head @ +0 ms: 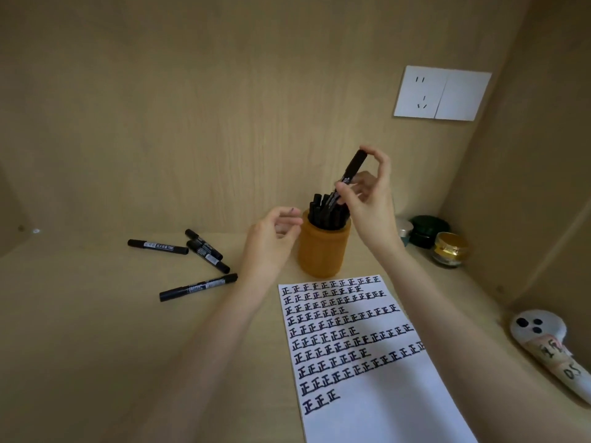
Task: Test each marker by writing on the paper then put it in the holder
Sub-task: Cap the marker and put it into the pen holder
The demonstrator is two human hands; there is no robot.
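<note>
My right hand (367, 193) pinches a capped black marker (351, 172), tilted, with its lower end among the several black markers standing in the orange holder (323, 251). To the holder's left my left hand (271, 235) hovers with loosely curled fingers and holds nothing. A white paper (383, 394) covered with rows of black written characters lies in front of the holder. Several loose black markers (198, 287) lie on the desk to the left.
Small jars, one dark green (428, 230) and one gold-lidded (451, 249), stand in the right back corner. A white ghost-shaped soft toy (543, 340) lies at the right edge. A white wall socket (441, 92) sits on the wooden back panel.
</note>
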